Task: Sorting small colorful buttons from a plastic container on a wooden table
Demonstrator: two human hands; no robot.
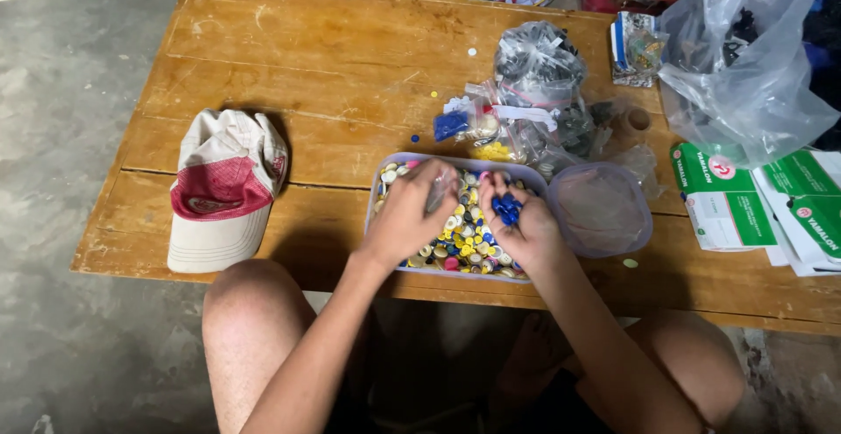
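A shallow lilac plastic box (pixel 377 190) full of small mixed-colour buttons (pixel 464 239) sits at the near edge of a low wooden table. My left hand (pixel 412 215) hovers over the box's left half, fingers pinched around a small clear plastic bag. My right hand (pixel 517 224) rests palm-up over the right half, cupping a small pile of dark blue buttons (pixel 506 209).
A round lilac lid (pixel 601 210) lies right of the box. Clear bags of sorted buttons (pixel 526 110) stand behind it. A white and red cap (pixel 226 187) lies at left. Green and white cartons (pixel 723 196) and a large plastic bag (pixel 745 57) crowd the right. My knees sit below the table edge.
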